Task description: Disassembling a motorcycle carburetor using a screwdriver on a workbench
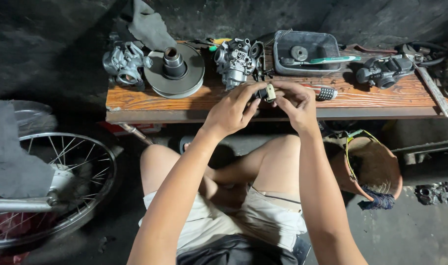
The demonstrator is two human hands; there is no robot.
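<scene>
My left hand [231, 110] and my right hand [296, 104] meet above the front edge of a low wooden bench [184, 103]. Together they pinch a small pale part with a dark piece [268, 92] between the fingertips. Just behind my hands on the bench stands a grey metal carburetor [235, 61]. A small dark ribbed piece [325, 93] lies right beside my right hand.
On the bench sit another carburetor [123, 61], a round metal pulley disc [177, 71], a clear plastic tray [306, 51] with a green-handled tool, a dark carburetor [383, 71] and a long wrench [435, 91]. A spoked wheel [52, 181] stands at left, a brown bucket [373, 167] at right.
</scene>
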